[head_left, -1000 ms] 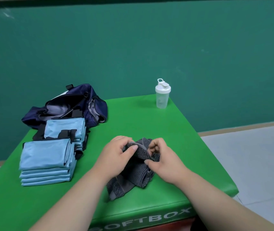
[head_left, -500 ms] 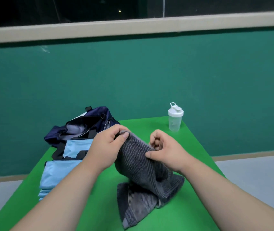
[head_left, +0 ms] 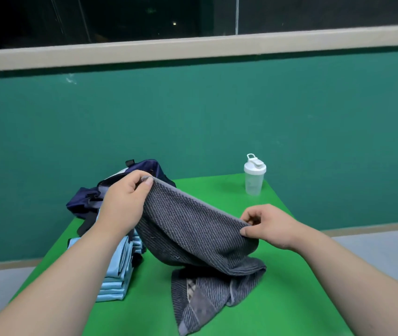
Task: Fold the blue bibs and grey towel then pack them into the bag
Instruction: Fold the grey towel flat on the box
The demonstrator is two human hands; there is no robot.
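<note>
Spread wider than before: our left hand (head_left: 123, 204) and right hand (head_left: 268, 226), apart, each pinch the top hem of the grey ribbed terry towel (head_left: 193, 229), its tail heaped mid green padded table (head_left: 290, 299). We judge it soft, limp and light; best held by the corners.

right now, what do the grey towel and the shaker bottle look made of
Grey towel: likely cotton terry, matte, with ribbed stripes; it drapes limply. Shaker bottle: seemingly plastic, frosted translucent body, opaque white flip lid.
</note>
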